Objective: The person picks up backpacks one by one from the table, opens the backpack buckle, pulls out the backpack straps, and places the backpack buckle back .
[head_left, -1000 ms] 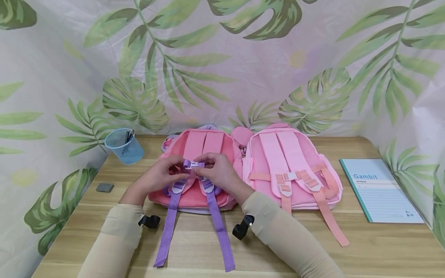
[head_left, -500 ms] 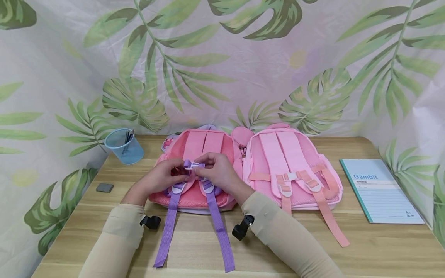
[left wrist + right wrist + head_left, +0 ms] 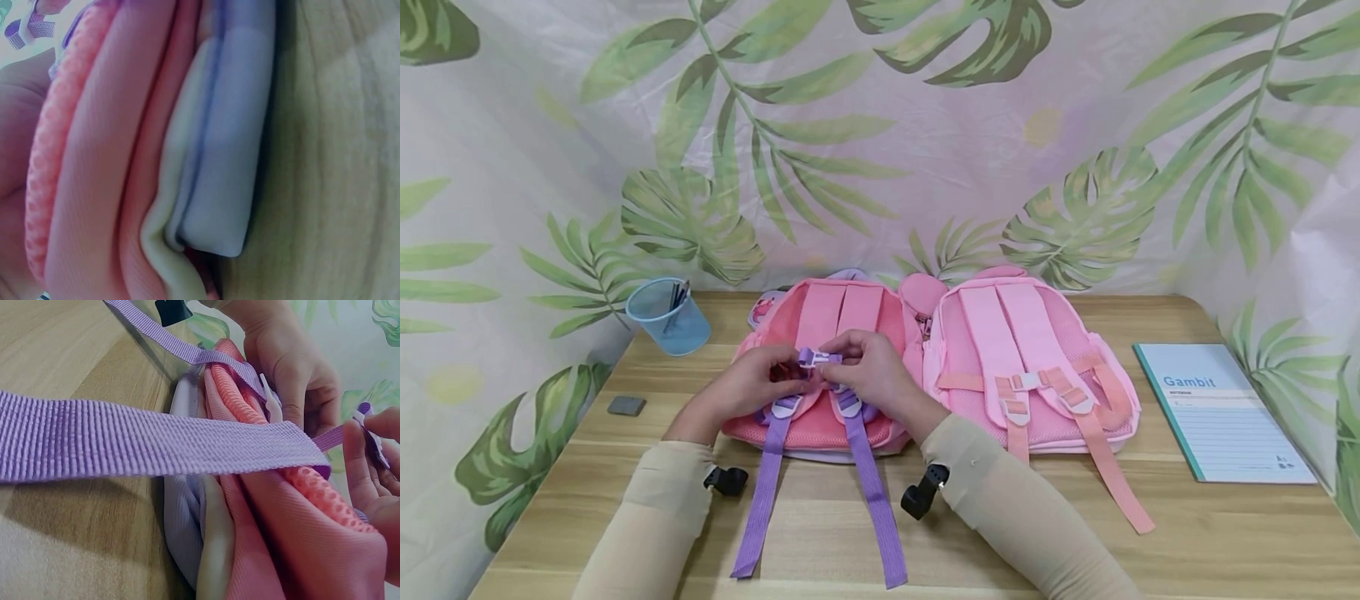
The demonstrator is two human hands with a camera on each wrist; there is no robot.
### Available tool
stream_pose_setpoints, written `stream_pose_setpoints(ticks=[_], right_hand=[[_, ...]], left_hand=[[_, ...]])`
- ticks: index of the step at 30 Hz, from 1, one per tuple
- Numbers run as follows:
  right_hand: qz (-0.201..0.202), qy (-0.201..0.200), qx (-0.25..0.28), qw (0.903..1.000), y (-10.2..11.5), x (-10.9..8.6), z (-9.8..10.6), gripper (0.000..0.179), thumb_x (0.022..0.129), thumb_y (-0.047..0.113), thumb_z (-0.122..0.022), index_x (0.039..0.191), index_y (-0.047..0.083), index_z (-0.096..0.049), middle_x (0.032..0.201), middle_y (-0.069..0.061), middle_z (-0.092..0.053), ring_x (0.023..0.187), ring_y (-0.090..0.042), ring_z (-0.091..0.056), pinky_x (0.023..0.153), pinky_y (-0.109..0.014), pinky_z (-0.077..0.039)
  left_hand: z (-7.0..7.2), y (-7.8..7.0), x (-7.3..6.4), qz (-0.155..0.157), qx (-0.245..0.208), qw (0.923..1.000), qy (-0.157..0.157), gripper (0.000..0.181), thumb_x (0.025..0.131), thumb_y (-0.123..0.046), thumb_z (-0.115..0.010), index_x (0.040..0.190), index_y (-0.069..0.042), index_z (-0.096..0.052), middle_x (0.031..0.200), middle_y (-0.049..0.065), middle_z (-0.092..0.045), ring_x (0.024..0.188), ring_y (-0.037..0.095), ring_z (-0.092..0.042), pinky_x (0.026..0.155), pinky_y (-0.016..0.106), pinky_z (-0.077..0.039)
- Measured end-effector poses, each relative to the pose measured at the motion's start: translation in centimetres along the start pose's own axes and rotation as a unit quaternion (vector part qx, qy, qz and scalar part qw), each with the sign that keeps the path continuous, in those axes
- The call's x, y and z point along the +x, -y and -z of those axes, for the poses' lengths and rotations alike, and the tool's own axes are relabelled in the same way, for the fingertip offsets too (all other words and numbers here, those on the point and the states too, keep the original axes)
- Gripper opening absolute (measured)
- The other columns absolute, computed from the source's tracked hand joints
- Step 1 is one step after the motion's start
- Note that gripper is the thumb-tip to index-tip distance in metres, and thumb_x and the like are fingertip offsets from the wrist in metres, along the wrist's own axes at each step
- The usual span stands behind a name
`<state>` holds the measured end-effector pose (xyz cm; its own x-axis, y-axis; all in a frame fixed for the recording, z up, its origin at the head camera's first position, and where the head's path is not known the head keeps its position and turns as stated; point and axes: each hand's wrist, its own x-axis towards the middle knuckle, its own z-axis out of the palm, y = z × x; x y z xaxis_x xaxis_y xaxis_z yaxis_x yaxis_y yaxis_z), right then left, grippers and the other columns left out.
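A white side-release buckle (image 3: 815,358) on a purple chest strap (image 3: 330,439) is held above the back panel of the left coral-pink backpack (image 3: 752,432). My right hand (image 3: 880,371) pinches the buckle's right end between thumb and fingers. Just left of the buckle, my left hand (image 3: 747,385) has its fingers curled at the purple strap; its fingertips are partly hidden. In the right wrist view the left hand (image 3: 290,372) is behind the backpack's edge. Two purple webbing tails (image 3: 874,508) hang from the shoulder straps onto the table. The left wrist view mostly shows the backpack's side (image 3: 112,144).
A light-pink backpack (image 3: 955,333) with peach straps stands against the left one. A blue pen cup (image 3: 673,329) is at the back left, with a small grey block (image 3: 627,405) in front of it. A notebook (image 3: 1225,425) lies at the right of the wooden table (image 3: 1000,533).
My left index finger has drawn slightly back and down from the buckle, so more of its left end shows. The right hand has barely moved.
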<state>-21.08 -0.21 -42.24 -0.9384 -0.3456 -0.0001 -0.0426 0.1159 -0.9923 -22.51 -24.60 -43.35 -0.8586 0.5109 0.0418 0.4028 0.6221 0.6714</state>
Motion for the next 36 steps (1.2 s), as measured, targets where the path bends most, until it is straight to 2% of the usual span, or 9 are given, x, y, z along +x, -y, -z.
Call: stream_pose_setpoints(ticks=[4,11,16,21,28,31,36], right_hand=[[-0.003,-0.004,0.005,1.0000,0.01,0.00,0.07,0.023,0.093,0.007,-0.083,0.115,0.004,-0.078,0.105,-0.013,-0.081,0.082,-0.009,-0.072,0.075,-0.027,-0.063],[0.009,-0.011,0.008,0.9999,0.25,-0.13,0.22,0.023,0.093,0.006,-0.084,0.115,0.001,-0.078,0.105,-0.016,-0.081,0.081,-0.007,-0.070,0.073,-0.024,-0.061],[0.015,-0.012,0.018,0.9996,0.38,-0.13,0.23,0.023,0.093,0.005,-0.084,0.115,0.000,-0.078,0.106,-0.018,-0.081,0.081,-0.007,-0.072,0.074,-0.027,-0.063],[0.017,-0.013,0.035,0.9992,0.48,-0.13,0.24,0.023,0.093,0.003,-0.083,0.115,-0.002,-0.077,0.108,-0.020,-0.081,0.083,-0.007,-0.074,0.078,-0.032,-0.065],[0.024,-0.017,0.077,0.9966,0.90,-0.11,0.09,0.026,0.092,-0.003,-0.081,0.116,-0.007,-0.074,0.107,-0.025,-0.080,0.080,-0.007,-0.074,0.075,-0.028,-0.064],[0.024,-0.021,0.083,0.9960,0.88,-0.22,-0.05,0.026,0.092,-0.004,-0.081,0.116,-0.008,-0.074,0.106,-0.025,-0.079,0.079,-0.007,-0.074,0.077,-0.032,-0.065],[0.017,-0.026,0.109,0.9936,0.76,-0.26,-0.26,0.025,0.093,-0.005,-0.079,0.117,-0.008,-0.072,0.104,-0.025,-0.079,0.078,-0.011,-0.076,0.086,-0.050,-0.066]], left_hand=[[-0.07,-0.01,-0.05,0.004,0.006,1.0000,0.001,0.013,0.097,-0.019,-0.083,0.107,-0.016,-0.076,0.099,-0.001,-0.073,0.091,0.015,-0.063,0.083,0.027,-0.054],[-0.14,0.12,0.05,0.007,0.014,0.9999,0.002,0.014,0.097,-0.018,-0.083,0.109,-0.016,-0.077,0.100,-0.002,-0.074,0.092,0.015,-0.064,0.085,0.029,-0.055],[-0.21,0.20,0.12,0.007,0.014,0.9999,0.001,0.013,0.096,-0.017,-0.083,0.108,-0.015,-0.078,0.099,-0.002,-0.075,0.092,0.015,-0.066,0.085,0.028,-0.056],[-0.23,0.14,0.18,0.011,0.010,0.9999,0.001,0.013,0.096,-0.017,-0.084,0.108,-0.015,-0.078,0.099,-0.001,-0.075,0.091,0.015,-0.066,0.085,0.028,-0.056],[-0.19,-0.09,0.15,0.027,0.000,0.9996,0.006,0.013,0.097,-0.017,-0.083,0.108,-0.015,-0.078,0.100,0.000,-0.075,0.093,0.016,-0.065,0.086,0.028,-0.055],[-0.22,-0.15,0.15,0.030,-0.001,0.9995,0.007,0.012,0.097,-0.017,-0.083,0.108,-0.015,-0.078,0.100,0.000,-0.075,0.093,0.016,-0.066,0.086,0.028,-0.056],[-0.31,-0.14,0.13,0.037,0.004,0.9993,0.007,0.013,0.097,-0.018,-0.083,0.108,-0.015,-0.078,0.102,-0.001,-0.076,0.095,0.015,-0.066,0.088,0.029,-0.056]])
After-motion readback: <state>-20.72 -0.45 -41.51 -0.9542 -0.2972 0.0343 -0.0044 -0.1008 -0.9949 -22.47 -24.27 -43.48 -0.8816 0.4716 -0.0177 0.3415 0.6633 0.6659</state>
